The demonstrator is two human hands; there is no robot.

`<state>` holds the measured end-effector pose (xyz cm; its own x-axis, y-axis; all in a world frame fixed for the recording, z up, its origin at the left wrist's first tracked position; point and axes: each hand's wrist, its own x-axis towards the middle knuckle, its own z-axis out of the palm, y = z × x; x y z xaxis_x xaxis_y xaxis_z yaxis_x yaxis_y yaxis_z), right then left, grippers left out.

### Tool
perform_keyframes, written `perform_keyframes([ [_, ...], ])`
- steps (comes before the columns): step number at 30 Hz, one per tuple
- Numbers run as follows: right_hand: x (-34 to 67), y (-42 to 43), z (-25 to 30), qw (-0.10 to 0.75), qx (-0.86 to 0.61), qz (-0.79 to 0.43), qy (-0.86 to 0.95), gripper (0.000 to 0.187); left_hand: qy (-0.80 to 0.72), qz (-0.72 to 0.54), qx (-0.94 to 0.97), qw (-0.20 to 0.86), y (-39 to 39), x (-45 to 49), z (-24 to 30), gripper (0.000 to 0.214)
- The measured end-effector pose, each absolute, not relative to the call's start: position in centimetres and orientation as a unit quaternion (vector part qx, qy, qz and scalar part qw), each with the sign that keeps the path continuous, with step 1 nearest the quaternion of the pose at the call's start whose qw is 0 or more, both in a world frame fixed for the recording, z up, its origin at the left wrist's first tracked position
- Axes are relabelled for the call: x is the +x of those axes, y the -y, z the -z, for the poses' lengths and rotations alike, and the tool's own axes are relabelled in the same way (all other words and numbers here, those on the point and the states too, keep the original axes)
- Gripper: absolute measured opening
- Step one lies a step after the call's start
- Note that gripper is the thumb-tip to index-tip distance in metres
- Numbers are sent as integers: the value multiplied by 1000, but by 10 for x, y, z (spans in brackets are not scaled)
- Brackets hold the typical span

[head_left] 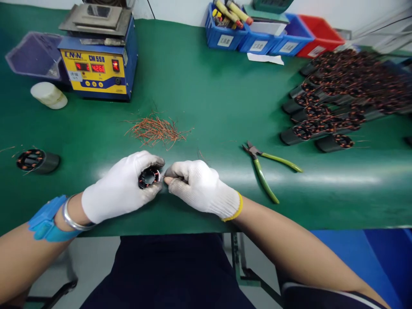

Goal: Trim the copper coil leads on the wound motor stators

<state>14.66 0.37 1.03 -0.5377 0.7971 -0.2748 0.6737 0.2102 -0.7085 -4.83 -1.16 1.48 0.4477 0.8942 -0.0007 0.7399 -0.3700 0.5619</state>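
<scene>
My left hand (128, 184), in a white glove with dirty fingertips, is closed around a wire-wound motor stator (149, 177). The stator's round open end with its copper-coloured windings faces right and up. Just to its right is my gloved right hand (196, 184), thumb and forefinger pinched together beside the rim; whatever lies in that pinch is too small to make out. Cut copper wire pieces (157, 130) lie in a loose pile beyond both hands. Green-handled cutting pliers (262, 165) rest on the table right of my right hand, jaws pointing away.
Another stator (40, 161) lies at the left. Behind it are a white cylinder (49, 95), a blue-yellow solder pot (98, 64) and a purple bin (34, 56). Many wound stators (334, 103) crowd the right side. Blue boxes (225, 36) and a red box (318, 36) line the back.
</scene>
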Motion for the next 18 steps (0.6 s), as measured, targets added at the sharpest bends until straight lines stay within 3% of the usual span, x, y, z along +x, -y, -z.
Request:
perform_keyframes([
  [12, 162, -7, -14, 126, -467, -464, 742, 18, -429, -220, 861, 164, 14, -42, 9, 9],
  [15, 170, -12, -15, 209, -445, -480, 727, 25, -416, -235, 868, 135, 15, -40, 11, 7],
  [18, 172, -21, -14, 277, -445, -486, 700, 45, -411, -231, 873, 126, 15, -40, 11, 7],
])
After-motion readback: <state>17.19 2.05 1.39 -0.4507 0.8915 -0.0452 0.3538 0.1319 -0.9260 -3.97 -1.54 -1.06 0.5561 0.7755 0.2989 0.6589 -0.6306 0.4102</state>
